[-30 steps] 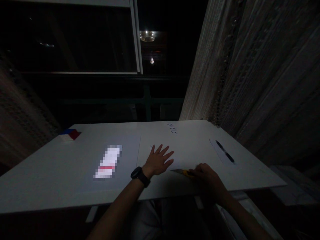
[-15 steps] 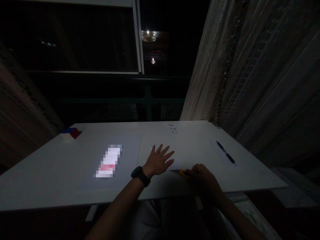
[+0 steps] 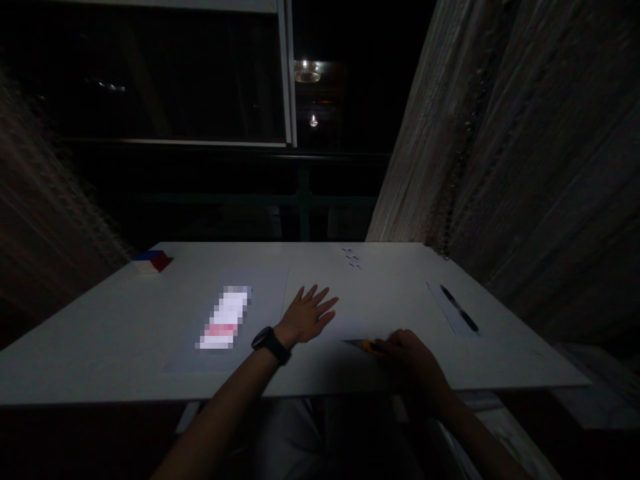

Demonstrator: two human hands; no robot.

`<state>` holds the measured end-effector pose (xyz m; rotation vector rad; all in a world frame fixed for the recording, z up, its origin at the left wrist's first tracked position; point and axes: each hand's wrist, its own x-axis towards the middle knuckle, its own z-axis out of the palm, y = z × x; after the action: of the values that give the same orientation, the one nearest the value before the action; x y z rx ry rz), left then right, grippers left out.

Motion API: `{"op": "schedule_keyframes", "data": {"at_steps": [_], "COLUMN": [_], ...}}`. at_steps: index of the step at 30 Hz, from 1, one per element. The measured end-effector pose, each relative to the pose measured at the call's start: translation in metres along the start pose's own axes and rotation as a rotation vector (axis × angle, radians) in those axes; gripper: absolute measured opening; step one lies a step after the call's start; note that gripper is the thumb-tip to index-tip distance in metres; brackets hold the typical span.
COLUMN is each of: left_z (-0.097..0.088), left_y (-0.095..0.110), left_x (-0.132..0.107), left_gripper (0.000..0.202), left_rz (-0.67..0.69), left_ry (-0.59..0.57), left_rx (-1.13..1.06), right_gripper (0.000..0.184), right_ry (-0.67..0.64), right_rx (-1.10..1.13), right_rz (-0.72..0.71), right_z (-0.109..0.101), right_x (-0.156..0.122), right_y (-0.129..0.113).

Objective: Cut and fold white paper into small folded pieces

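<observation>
My left hand (image 3: 304,319) lies with its fingers spread on the white surface near the middle of the table, a dark watch (image 3: 271,343) on its wrist. My right hand (image 3: 407,353), low and to the right of it, is closed around the yellow handle of a utility knife (image 3: 371,347). The pointed blade is out and aims left, toward the left hand, with a gap between. In this dim light I cannot tell whether the blade touches the surface. At the far side, several small pieces with dark marks (image 3: 353,257) lie together.
On the left, a lit phone (image 3: 225,318), its screen blurred, rests on a sheet of paper (image 3: 183,357). A blue, red and white cube (image 3: 151,262) sits at the far left of the white table (image 3: 90,347). A black pen (image 3: 459,309) lies at right. Curtains flank the window.
My left hand has shifted left, away from the knife, fingers still spread. The knife's blade now shows more clearly in my right hand. The whole view has swung slightly.
</observation>
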<state>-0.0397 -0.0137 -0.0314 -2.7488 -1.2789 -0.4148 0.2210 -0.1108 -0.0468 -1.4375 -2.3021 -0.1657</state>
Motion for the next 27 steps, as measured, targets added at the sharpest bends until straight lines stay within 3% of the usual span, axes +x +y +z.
{"op": "schedule_keyframes", "data": {"at_steps": [11,27], "left_z": [-0.003,-0.003], "left_y": [0.003,0.003], "left_x": [-0.001,-0.001], "left_gripper": [0.046,0.049], "left_rz": [-0.012,-0.02], "left_ry": [0.021,0.008], "left_rx": [0.006,-0.003], "right_gripper": [0.024,0.024], "right_ry": [0.045,0.053], "right_rx": [0.006,0.07], "right_rz": [-0.037,0.026], "right_z": [0.007,0.013], "right_x": [0.003,0.01], "right_y": [-0.001,-0.009]}}
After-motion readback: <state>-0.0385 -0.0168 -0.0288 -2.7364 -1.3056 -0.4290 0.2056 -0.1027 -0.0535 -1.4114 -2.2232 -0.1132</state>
